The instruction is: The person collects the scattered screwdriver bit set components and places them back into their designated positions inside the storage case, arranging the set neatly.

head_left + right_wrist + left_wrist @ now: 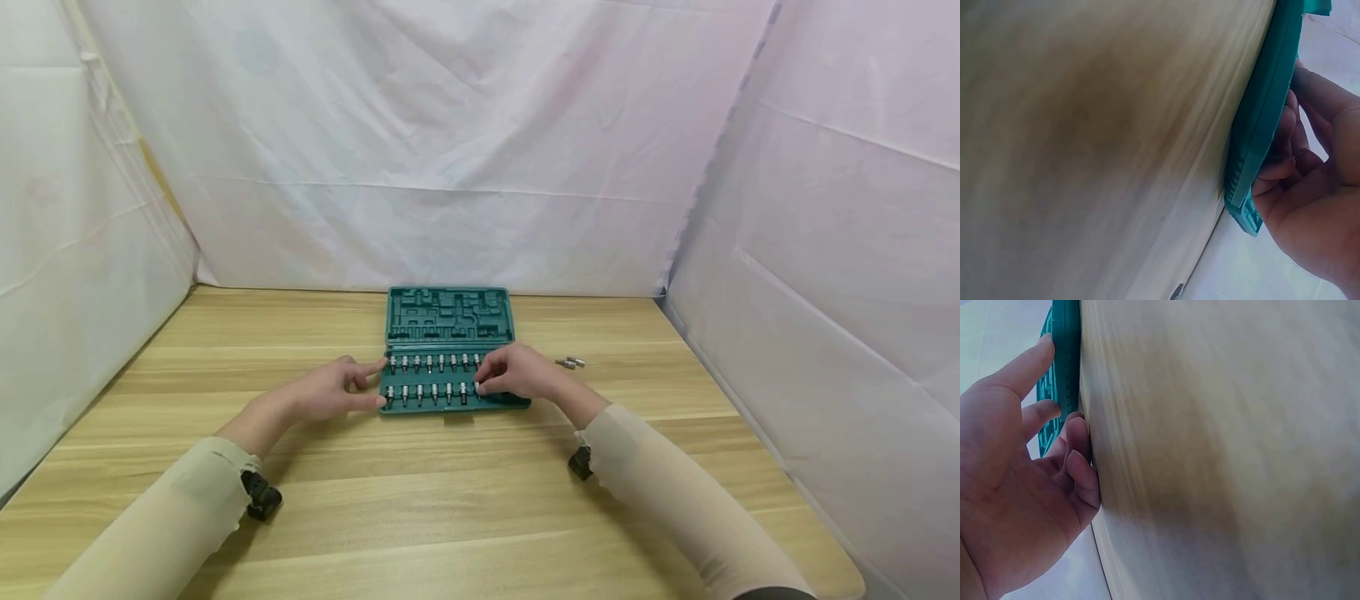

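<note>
An open green plastic case (pixel 450 408) lies on the table with its lid (pixel 450 317) folded back. Two rows of silver bit sockets (pixel 429 363) fill its near half. My left hand (pixel 330 390) is at the case's left end, thumb and index finger stretched out to touch its edge; the other fingers (pixel 1082 478) bend loosely beside it. Over the right part of the tray, my right hand (pixel 517 373) pinches a bit socket (pixel 477 388) at the near row. That hand hides the tray's right end, and the case wall (pixel 1260 119) blocks the fingertips in the right wrist view.
A few loose bit sockets (pixel 572 362) lie on the wooden table (pixel 450 508) right of the case. White cloth walls (pixel 435 150) stand behind and at both sides. Black wrist cameras (pixel 261 497) are strapped under the sleeves.
</note>
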Available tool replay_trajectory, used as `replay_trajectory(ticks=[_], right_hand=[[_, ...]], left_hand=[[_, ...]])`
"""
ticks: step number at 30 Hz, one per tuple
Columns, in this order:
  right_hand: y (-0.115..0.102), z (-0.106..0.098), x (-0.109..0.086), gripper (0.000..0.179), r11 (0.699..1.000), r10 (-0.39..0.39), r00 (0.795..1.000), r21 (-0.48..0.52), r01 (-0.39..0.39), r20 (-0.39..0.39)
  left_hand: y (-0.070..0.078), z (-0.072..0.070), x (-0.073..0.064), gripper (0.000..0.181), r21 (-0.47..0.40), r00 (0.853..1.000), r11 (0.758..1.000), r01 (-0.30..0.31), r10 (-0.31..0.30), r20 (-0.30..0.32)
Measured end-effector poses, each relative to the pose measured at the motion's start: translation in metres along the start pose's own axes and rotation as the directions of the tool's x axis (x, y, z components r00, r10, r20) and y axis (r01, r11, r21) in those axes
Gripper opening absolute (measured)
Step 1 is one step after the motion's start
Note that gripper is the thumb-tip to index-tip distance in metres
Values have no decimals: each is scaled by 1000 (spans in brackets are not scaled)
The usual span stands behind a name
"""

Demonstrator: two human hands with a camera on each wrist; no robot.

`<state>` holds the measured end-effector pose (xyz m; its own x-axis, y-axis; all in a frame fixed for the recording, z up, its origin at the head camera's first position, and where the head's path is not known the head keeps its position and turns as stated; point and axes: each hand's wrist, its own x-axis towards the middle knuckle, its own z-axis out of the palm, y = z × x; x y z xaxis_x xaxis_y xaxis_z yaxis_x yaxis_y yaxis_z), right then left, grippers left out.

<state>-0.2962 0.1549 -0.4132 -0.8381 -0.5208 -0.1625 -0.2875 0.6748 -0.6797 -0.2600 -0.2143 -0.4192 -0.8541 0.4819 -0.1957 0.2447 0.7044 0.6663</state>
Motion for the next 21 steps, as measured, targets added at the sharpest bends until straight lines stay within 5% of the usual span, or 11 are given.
replay_trajectory(ticks=[21], right_hand=[[3,0,2,5,999,-33,999,-36,33,10]], left_hand=[[1,-1,-1,84,-4,1000,1000,-5,5,3]])
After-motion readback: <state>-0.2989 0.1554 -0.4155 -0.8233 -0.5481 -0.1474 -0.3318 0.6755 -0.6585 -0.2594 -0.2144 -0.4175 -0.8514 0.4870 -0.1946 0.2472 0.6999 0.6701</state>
